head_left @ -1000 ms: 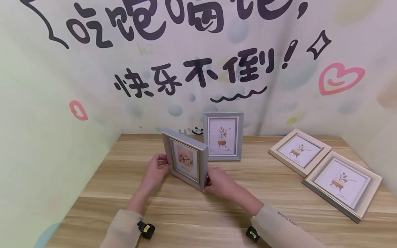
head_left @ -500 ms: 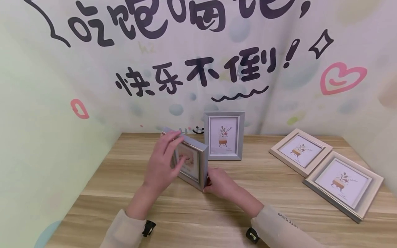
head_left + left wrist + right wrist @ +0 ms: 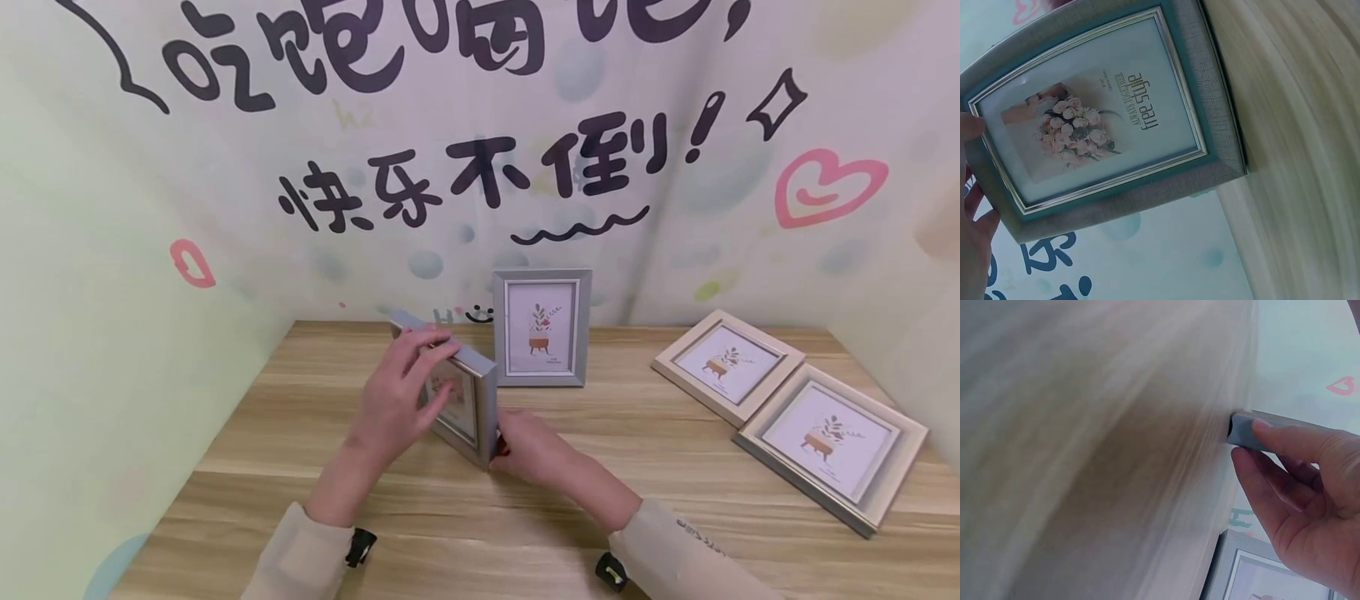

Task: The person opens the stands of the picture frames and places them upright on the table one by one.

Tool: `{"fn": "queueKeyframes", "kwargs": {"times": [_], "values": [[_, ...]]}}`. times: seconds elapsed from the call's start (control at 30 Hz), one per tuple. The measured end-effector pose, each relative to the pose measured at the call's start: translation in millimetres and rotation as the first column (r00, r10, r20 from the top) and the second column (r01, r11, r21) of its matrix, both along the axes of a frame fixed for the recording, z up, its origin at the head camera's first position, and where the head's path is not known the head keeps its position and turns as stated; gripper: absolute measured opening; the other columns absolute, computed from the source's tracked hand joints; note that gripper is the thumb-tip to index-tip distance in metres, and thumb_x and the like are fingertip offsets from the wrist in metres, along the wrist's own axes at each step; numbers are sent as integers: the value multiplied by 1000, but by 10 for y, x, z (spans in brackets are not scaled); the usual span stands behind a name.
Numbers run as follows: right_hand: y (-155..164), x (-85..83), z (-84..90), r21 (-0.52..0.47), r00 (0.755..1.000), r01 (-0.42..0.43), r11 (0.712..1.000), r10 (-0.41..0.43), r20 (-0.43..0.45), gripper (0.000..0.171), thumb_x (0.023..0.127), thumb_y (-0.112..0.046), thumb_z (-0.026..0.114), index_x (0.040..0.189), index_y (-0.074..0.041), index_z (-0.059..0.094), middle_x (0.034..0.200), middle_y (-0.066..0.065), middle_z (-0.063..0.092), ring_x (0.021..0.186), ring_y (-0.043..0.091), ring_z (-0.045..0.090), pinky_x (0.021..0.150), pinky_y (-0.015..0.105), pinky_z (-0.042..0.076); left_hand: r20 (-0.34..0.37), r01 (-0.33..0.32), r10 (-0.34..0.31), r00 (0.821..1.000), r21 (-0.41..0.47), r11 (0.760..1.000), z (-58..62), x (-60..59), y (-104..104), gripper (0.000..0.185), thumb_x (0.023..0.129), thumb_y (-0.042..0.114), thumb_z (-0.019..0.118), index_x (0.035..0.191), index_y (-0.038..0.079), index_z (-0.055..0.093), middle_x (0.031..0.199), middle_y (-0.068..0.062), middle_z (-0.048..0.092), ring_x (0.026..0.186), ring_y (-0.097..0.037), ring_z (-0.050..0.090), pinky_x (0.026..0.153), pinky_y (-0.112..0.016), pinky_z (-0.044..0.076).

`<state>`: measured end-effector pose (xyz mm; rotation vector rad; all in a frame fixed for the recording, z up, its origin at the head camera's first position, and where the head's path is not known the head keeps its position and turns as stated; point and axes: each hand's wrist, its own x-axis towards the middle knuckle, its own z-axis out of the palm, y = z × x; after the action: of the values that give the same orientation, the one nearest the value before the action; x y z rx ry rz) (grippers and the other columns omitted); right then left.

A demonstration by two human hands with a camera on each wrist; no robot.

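Observation:
A silver-grey picture frame (image 3: 462,417) with a pink bouquet picture stands upright on the wooden table, turned at an angle. My left hand (image 3: 393,400) grips its top edge, fingers over the top and thumb across the front. The left wrist view shows the bouquet print (image 3: 1075,128) close up, with that thumb at the border. Low on the frame's right side, my right hand (image 3: 536,450) pinches the edge. In the right wrist view, the right thumb lies on the frame's side (image 3: 1245,431) with fingers beneath. Part of the frame's front is hidden behind the left hand.
Behind it, a blue-grey picture frame (image 3: 542,379) with a potted-plant print stands upright near the back wall. Two beige picture frames lie flat at the right, a smaller one (image 3: 675,350) and a larger one (image 3: 892,475) touching it. Lettered cloth (image 3: 420,275) covers the back wall.
My left hand has risen from the frame's lower left side to its top edge. The bouquet frame has shifted slightly left, the right hand still pinching its side.

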<state>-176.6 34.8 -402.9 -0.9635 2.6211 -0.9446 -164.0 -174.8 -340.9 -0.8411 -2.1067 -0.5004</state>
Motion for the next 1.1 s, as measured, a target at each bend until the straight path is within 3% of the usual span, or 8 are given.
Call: {"fn": "queueKeyframes", "kwargs": {"times": [0.3, 0.43, 0.6, 0.7, 0.83, 0.97, 1.1], "values": [[32, 54, 71, 23, 992, -109, 994, 107, 62, 57, 85, -3, 76, 136, -4, 51, 117, 13, 70, 94, 19, 69, 77, 22, 58, -21, 7, -6, 1000, 37, 999, 42, 19, -58, 37, 77, -8, 77, 111, 4, 69, 115, -17, 64, 116, -35, 64, 109, -51, 47], [29, 52, 101, 41, 987, -143, 989, 139, 79, 44, 89, -5, 72, 130, -6, 56, 114, 9, 71, 92, 15, 68, 78, 21, 58, -13, 57, -56, 998, 76, 995, 55, 23, -103, 32, 79, -12, 75, 107, 3, 72, 111, -15, 66, 114, -32, 65, 110, -48, 46], [2, -22, 167, -1, 993, -56, 998, 56, 101, 20, 93, -6, 65, 113, -7, 65, 104, 4, 71, 90, 13, 66, 79, 27, 57, -12, 137, -137, 991, 116, 984, 65, 27, -159, 31, 77, -14, 76, 103, 3, 73, 107, -14, 66, 112, -31, 66, 112, -44, 45], [-43, -74, 226, -89, 993, 39, 995, -29, 113, 17, 96, -6, 61, 113, -5, 65, 108, 7, 70, 95, 17, 67, 80, 31, 59, 5, 202, -206, 979, 165, 965, 74, 22, -182, 29, 79, -16, 71, 101, 2, 73, 106, -14, 67, 111, -33, 66, 114, -38, 45], [-133, -122, 294, -240, 990, 106, 965, -79, 121, 25, 100, -7, 56, 124, -5, 61, 123, 12, 67, 108, 25, 68, 88, 37, 60, 20, 275, -289, 957, 252, 928, 80, 10, -187, 29, 81, -15, 56, 98, 2, 73, 103, -13, 67, 109, -36, 66, 111, -27, 47], [-221, -156, 342, -329, 993, 77, 941, -43, 108, 36, 103, -11, 52, 139, -8, 54, 139, 11, 60, 126, 26, 61, 101, 42, 56, 38, 293, -320, 947, 310, 904, 73, -13, -180, 32, 79, -11, 49, 95, 2, 73, 101, -13, 68, 108, -31, 67, 110, -27, 48], [-280, -187, 373, -367, 995, 31, 930, 8, 103, 40, 105, -18, 49, 145, -12, 49, 143, 8, 58, 129, 23, 58, 105, 44, 52, 59, 311, -354, 933, 362, 879, 55, -45, -175, 26, 79, -6, 53, 92, 3, 73, 100, -14, 69, 108, -27, 67, 113, -34, 46]]}}
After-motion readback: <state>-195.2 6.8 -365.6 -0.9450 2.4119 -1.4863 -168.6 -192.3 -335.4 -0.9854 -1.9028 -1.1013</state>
